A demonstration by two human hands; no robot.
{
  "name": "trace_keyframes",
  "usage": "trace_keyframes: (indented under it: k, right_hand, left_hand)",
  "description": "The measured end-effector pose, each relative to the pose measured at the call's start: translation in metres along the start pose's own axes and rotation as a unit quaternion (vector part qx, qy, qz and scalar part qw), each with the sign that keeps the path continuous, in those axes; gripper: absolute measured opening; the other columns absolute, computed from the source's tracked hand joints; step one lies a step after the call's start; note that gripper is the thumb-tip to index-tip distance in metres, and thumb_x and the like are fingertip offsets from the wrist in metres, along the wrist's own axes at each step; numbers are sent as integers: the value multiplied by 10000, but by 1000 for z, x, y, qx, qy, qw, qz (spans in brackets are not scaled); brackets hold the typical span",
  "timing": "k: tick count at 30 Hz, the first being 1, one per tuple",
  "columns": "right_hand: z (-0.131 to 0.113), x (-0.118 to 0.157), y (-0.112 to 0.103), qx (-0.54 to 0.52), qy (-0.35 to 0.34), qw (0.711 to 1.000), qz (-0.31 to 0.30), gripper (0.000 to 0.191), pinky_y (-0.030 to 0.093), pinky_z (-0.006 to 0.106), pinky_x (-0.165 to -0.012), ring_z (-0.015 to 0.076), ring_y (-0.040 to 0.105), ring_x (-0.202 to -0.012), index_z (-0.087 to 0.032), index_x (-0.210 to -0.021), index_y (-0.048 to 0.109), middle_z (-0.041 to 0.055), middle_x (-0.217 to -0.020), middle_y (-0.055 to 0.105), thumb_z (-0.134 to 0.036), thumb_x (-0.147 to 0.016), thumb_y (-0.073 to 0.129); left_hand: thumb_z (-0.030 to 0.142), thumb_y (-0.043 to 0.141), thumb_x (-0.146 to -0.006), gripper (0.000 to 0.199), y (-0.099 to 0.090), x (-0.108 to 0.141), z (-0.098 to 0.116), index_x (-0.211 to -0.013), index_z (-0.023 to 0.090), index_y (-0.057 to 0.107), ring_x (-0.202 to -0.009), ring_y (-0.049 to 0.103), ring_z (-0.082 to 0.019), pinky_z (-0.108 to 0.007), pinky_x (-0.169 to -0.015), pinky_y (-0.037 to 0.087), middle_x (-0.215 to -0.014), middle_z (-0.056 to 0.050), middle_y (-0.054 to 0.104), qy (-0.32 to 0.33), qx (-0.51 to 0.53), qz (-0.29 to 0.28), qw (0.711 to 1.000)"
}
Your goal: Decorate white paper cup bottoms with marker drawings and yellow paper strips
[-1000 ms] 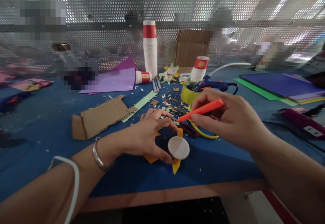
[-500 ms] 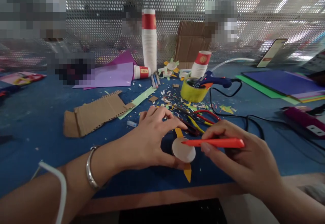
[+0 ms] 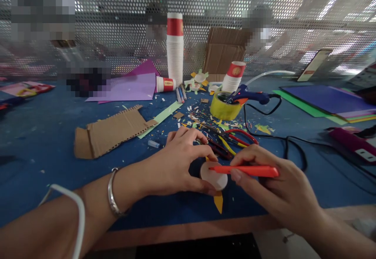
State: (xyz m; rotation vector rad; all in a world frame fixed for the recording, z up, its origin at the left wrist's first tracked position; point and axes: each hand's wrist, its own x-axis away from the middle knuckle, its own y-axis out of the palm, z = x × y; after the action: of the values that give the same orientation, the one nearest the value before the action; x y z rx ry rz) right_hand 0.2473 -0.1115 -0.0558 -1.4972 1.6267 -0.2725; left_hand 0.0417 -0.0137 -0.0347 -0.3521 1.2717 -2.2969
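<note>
My left hand [image 3: 183, 165] has its thumb and index finger curved round a small white paper disc [image 3: 219, 181], gripping it at the edges near the table's front. A pointed yellow paper strip [image 3: 218, 203] sticks out from under the disc's near side, with a bit more yellow at its far side. In my right hand [image 3: 276, 190] is an orange-red marker [image 3: 252, 171], pinched between thumb and fingers. Its tip lies on or just over the disc's white face; contact is hard to make out. Scissors with red and yellow handles [image 3: 229, 145] lie just beyond both hands.
Beyond the hands are a yellow tape roll [image 3: 225, 112] with a blue glue gun [image 3: 249, 94], paper scraps, a tall cup stack [image 3: 175, 55] and corrugated cardboard [image 3: 114, 132]. A black cable [image 3: 293, 139] runs to a purple power strip [image 3: 351, 145] at right.
My left fingertip has come down onto the disc's far edge, covering most of the yellow piece there. The marker tip has shifted slightly left across the disc.
</note>
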Motion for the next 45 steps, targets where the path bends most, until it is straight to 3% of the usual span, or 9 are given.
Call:
trace_keyframes:
  k: [7, 13, 18, 22, 29, 45]
  right_hand:
    - [1, 1, -1, -22, -26, 999, -25, 97, 416, 198, -478, 69, 547, -503, -238, -846, 578, -60, -699, 629, -157, -889, 547]
    - [1, 3, -4, -15, -38, 998, -37, 102, 379, 207, -429, 71, 491, -427, -241, -816, 569, -75, -601, 579, -170, -881, 535]
    - [0, 3, -3, -10, -6, 1000, 3, 124, 409, 231, -467, 91, 549, -482, -237, -782, 593, -41, -666, 639, -205, -883, 529]
    - [-3, 2, -2, 10, 19, 1000, 15, 110, 366, 249, -433, 87, 492, -433, -238, -787, 604, -44, -630, 622, -237, -886, 556]
    - [-1, -1, -1, 11, -20, 1000, -13, 108, 382, 237, -443, 86, 510, -459, -231, -808, 586, -42, -649, 616, -215, -902, 536]
    - [3, 1, -1, 41, -41, 998, 2, 103, 386, 246, -459, 97, 517, -452, -239, -797, 572, -45, -627, 605, -193, -880, 532]
  left_hand:
    - [662, 747, -696, 492, -1, 2, -1, -1075, 351, 712, -1198, 408, -323, -512, -1003, 307, -1272, -59, 492, 3, -6, -1, 1000]
    - [643, 757, -699, 476, -1, 2, 1, -1064, 340, 714, -1193, 410, -309, -500, -1011, 301, -1271, -53, 500, -2, -3, -4, 1000]
    - [607, 793, -680, 470, 0, 1, 2, -1056, 338, 717, -1180, 418, -309, -492, -1009, 316, -1253, -47, 506, -2, 1, 1, 1000]
    - [598, 808, -665, 472, -1, 1, 2, -1048, 336, 720, -1174, 421, -315, -503, -1009, 317, -1243, -49, 512, -1, 0, -1, 1000]
    - [602, 802, -670, 465, -2, 2, 2, -1036, 326, 723, -1169, 420, -313, -506, -1011, 323, -1239, -56, 518, 4, 5, 4, 1000]
    - [581, 813, -667, 471, -2, 2, 2, -1046, 316, 722, -1197, 409, -320, -516, -1028, 315, -1247, -63, 520, 7, 2, 2, 1000]
